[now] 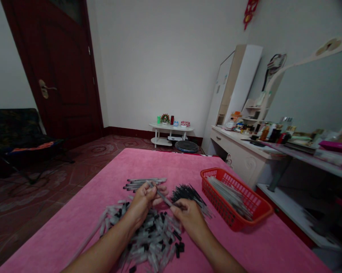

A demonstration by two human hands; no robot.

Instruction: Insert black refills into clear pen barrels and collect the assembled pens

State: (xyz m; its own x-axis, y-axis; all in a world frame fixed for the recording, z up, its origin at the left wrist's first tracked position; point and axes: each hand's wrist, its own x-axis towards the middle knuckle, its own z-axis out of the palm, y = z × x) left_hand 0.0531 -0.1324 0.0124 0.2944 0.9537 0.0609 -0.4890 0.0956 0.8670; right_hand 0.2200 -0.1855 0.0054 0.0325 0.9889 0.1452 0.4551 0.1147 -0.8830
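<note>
A slim grey pen [163, 196] slants between my two hands above the pink cloth. My left hand [144, 200] pinches its upper left end, with the other fingers partly spread behind it. At the lower right end, my right hand [190, 215] grips the pen between thumb and fingers. Below the hands lies a loose pile of clear pen caps [155, 242] mixed with small black pieces. Several pens [142, 182] lie side by side just beyond my left hand. Thin dark-ended sticks, perhaps refills [188, 192], are heaped behind my right hand.
A red plastic basket [235, 223] holding clear, thin tubes [228, 192] stands on the right of the pink cloth [131, 163]. Farther right is a white dressing table [239, 146] with bottles. A low white stand [171, 128] is at the far wall.
</note>
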